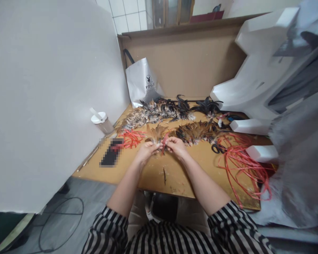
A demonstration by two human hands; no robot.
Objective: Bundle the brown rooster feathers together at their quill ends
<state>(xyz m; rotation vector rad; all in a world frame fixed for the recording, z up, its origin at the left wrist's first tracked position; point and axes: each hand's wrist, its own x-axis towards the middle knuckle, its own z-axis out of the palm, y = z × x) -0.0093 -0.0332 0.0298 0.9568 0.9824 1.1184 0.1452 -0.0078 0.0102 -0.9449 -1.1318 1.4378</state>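
Note:
My left hand (pixel 149 149) pinches the base of a small bunch of brown feathers (pixel 156 132) that fans out above the fingers. Close beside it, my right hand (pixel 176 145) is closed on a short red plastic strip (pixel 164 141), which lies against the base of the bunch. Both hands are over the middle of the wooden table (pixel 148 176). Just behind my right hand lies a row of brown and dark feather bunches (pixel 197 132). Farther back is a larger pile of speckled feathers (pixel 153 112). A single dark feather (pixel 164 175) lies in front of my hands.
Cut red strips (pixel 132 137) and a blurred dark rectangle (pixel 111 153) are at left, near a lidded cup (pixel 102 122). Long red strips (pixel 243 165) and black-handled scissors (pixel 217 148) lie at right. A silver bag (pixel 141 83) stands behind; white foam (pixel 254 70) borders the right.

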